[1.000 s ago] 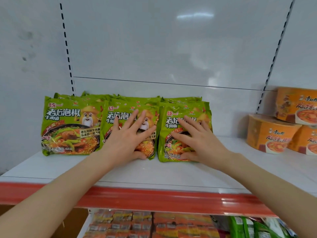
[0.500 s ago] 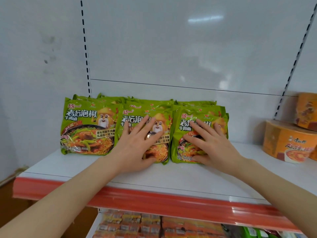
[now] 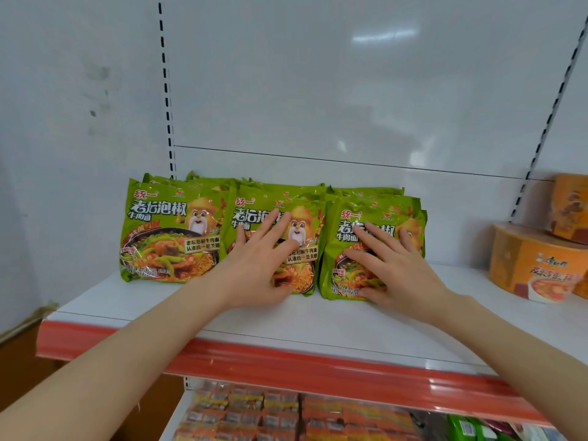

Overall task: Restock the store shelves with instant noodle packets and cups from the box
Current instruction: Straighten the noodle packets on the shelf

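Three rows of green packets (image 3: pixel 171 233) stand side by side at the back of the shelf (image 3: pixel 318 326), each several deep. The left hand (image 3: pixel 257 268) presses flat on the middle front packet and the right hand (image 3: pixel 394 268) on the right one. Each grip is apart, fingers spread, clasping nothing (this looks like tidying). Bare shelf lies between the packets and the orange cups (image 3: pixel 534 262), which the frame cuts off. The box is out of view, so I cannot tell how much stock is left.
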A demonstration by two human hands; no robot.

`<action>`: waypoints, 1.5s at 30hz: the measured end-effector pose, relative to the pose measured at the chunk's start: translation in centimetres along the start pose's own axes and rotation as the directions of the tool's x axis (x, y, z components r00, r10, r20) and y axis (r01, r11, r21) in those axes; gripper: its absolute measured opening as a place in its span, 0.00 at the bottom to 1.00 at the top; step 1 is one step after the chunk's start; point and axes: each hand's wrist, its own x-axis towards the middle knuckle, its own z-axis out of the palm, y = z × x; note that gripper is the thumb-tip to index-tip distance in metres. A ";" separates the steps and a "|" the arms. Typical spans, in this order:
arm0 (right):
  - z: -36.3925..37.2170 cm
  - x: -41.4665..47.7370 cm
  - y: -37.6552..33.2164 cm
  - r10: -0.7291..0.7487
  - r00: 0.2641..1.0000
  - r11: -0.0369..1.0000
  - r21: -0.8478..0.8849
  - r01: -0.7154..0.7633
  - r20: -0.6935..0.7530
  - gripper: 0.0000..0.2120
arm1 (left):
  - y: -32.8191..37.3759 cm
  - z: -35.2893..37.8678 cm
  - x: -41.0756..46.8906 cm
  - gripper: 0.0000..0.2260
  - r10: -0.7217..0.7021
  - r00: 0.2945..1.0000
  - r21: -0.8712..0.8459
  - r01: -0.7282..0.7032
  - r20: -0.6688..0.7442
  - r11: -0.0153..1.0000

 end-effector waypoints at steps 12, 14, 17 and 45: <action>-0.3 0.2 -0.3 0.009 1.000 1.000 0.020 -0.009 -0.019 0.36 | -0.3 0.3 -0.5 0.31 0.020 0.999 0.050 -0.018 -0.045 0.999; -0.3 0.1 -0.5 0.015 0.999 1.000 0.014 -0.014 -0.052 0.31 | -0.3 0.3 -0.8 0.32 0.010 0.999 0.013 -0.010 -0.050 1.000; -0.4 0.1 -0.7 0.030 0.997 0.999 0.024 -0.029 -0.072 0.27 | -0.9 0.3 -1.4 0.34 0.001 0.996 -0.045 -0.005 -0.087 0.999; 0.7 8.1 -8.9 -0.196 0.972 0.976 0.072 0.207 -0.129 0.25 | -9.3 -0.3 -6.6 0.35 -0.397 0.916 -0.060 0.394 -0.058 0.917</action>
